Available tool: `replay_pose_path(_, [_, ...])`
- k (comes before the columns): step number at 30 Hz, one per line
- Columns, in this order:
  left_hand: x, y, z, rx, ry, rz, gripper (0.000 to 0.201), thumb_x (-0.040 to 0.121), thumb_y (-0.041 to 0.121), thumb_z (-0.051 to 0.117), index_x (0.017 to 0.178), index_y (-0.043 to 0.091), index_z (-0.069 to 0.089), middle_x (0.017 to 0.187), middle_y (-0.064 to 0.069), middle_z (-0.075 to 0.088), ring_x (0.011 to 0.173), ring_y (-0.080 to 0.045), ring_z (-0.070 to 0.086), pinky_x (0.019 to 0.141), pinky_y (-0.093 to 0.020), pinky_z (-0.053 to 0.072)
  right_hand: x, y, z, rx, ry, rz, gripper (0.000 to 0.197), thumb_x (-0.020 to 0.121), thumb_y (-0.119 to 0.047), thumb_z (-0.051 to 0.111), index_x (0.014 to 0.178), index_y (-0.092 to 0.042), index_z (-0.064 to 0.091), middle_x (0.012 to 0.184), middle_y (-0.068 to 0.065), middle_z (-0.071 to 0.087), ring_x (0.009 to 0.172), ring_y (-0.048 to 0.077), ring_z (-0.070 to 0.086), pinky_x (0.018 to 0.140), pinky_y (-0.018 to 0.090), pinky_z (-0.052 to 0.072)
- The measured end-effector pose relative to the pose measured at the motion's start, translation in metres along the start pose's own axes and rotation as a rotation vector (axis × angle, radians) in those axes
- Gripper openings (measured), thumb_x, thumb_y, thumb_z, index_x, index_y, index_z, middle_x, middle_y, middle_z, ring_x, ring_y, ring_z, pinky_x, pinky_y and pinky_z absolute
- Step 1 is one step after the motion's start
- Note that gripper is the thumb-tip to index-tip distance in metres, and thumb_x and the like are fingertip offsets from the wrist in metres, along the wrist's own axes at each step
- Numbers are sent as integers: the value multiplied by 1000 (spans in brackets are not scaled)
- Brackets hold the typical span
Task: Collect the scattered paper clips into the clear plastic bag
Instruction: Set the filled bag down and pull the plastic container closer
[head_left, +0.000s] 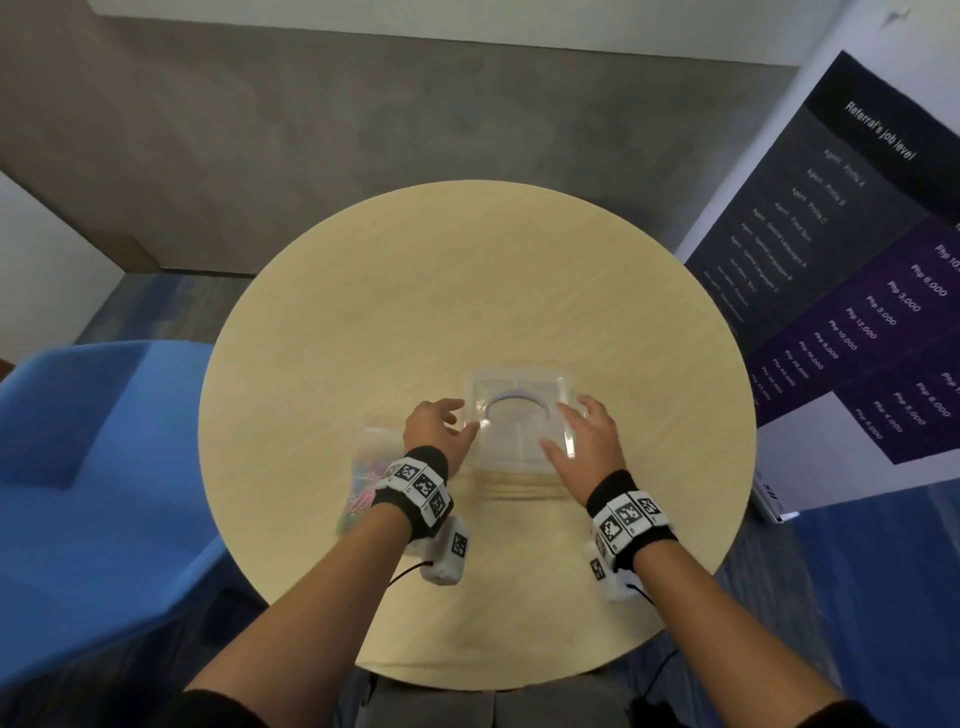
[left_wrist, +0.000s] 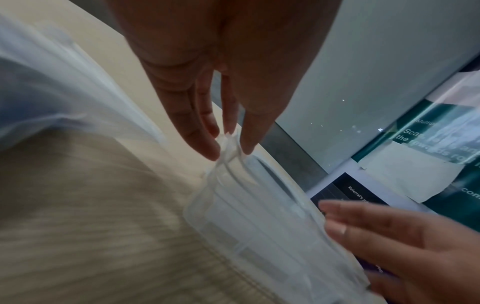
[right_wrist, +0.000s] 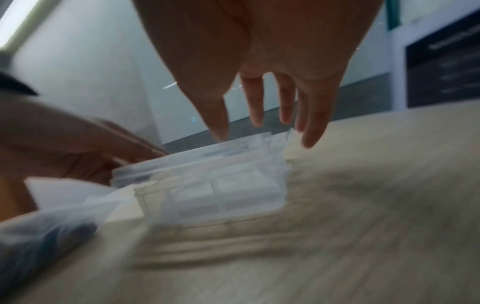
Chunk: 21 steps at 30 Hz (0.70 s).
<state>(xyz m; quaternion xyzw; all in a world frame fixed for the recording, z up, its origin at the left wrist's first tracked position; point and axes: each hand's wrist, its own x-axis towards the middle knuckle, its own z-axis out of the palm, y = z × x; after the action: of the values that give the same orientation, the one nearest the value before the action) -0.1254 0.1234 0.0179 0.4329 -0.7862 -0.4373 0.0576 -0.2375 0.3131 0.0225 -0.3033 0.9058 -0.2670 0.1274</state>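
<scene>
A clear plastic bag (head_left: 363, 475) holding colourful paper clips lies on the round table (head_left: 467, 286), partly hidden under my left wrist; it is blurred in the wrist views (left_wrist: 52, 98) (right_wrist: 49, 228). Right of it stands a clear lidded plastic container (head_left: 519, 421) (left_wrist: 259, 216) (right_wrist: 215, 185). My left hand (head_left: 460, 415) (left_wrist: 228, 150) has straight fingers whose tips touch the container's near-left corner. My right hand (head_left: 566, 426) (right_wrist: 262, 133) is spread over the container's right edge, fingers straight, holding nothing. No loose clips show on the table.
A blue chair (head_left: 104, 467) stands close to the table's left side. A dark printed banner (head_left: 857, 260) leans at the right. The far half of the tabletop is bare wood.
</scene>
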Motion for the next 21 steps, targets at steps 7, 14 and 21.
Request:
replay_pose_path(7, [4, -2, 9, -92, -28, -46, 37, 84, 27, 73, 120, 21, 66, 100, 3, 58, 73, -13, 67, 78, -38, 60, 13, -3, -2, -21, 2, 234, 40, 90, -20, 61, 126, -4, 54, 149, 12, 25, 112, 30, 56, 94, 31, 47])
replay_pose_path(14, [2, -5, 12, -132, -36, -42, 39, 84, 22, 73, 122, 17, 66, 102, 1, 59, 83, -17, 66, 79, -39, 60, 19, -1, -4, 114, 56, 327, 40, 88, -18, 64, 127, -11, 57, 139, 7, 43, 110, 25, 58, 97, 37, 49])
replay_pose_path(21, [1, 7, 11, -214, -64, -125, 40, 83, 20, 75, 122, 19, 66, 94, 0, 68, 68, -16, 70, 73, -34, 62, 26, 4, -7, 119, 79, 393, 28, 88, -19, 62, 116, -16, 62, 112, 9, 65, 104, 27, 61, 89, 36, 50])
